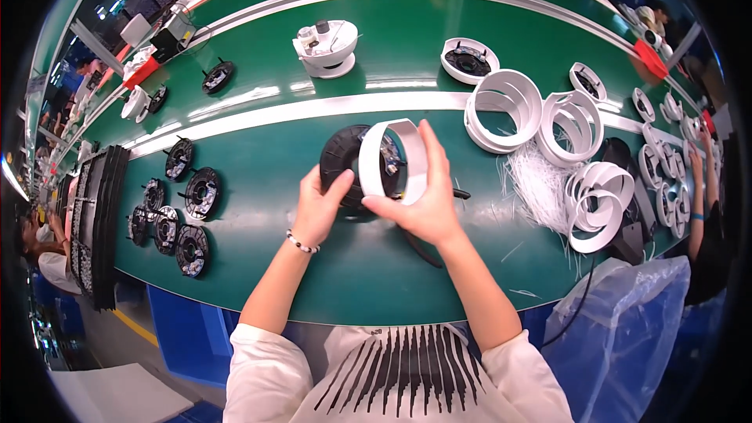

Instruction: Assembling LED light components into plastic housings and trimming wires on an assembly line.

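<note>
My left hand (317,207) grips a round black disc-shaped base (342,158), held on edge above the green belt. My right hand (423,200) holds a white plastic ring (392,160) against the right side of that black base; electronics show through the ring's opening. Both hands are shut on their parts, close together at the middle of the view. A black cable (423,251) trails under my right wrist.
Stacks of white rings (505,110) and loose white strips (540,184) lie to the right. Several black round bases (192,192) sit at the left beside black trays (98,219). A white assembled unit (329,47) stands farther back. A clear plastic bag (627,321) hangs at the lower right.
</note>
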Demonstrator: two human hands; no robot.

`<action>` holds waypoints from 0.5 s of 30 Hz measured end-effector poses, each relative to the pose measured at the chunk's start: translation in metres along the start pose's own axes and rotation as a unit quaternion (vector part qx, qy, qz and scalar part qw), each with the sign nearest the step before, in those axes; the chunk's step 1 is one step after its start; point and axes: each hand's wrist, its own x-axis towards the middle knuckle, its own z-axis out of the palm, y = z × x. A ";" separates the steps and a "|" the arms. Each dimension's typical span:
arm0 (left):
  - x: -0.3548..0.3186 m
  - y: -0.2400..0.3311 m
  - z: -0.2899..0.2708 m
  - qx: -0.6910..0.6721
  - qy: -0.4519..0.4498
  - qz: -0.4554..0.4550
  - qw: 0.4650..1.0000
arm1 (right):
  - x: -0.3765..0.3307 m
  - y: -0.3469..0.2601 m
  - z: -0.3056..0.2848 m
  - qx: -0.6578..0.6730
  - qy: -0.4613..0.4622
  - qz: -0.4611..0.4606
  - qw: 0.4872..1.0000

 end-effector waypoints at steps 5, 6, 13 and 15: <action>-0.008 0.000 0.005 0.034 -0.045 -0.074 0.996 | -0.007 -0.009 0.008 -0.021 -0.033 -0.030 0.999; -0.011 -0.001 0.001 -0.006 -0.057 -0.089 0.994 | -0.010 -0.009 0.011 -0.008 -0.034 -0.034 0.999; -0.011 -0.005 -0.009 -0.339 -0.217 -0.137 0.905 | -0.016 -0.010 0.013 -0.038 -0.019 -0.075 0.996; -0.012 -0.001 -0.005 -0.388 -0.211 -0.158 0.883 | -0.017 -0.011 0.013 -0.048 -0.022 -0.075 0.996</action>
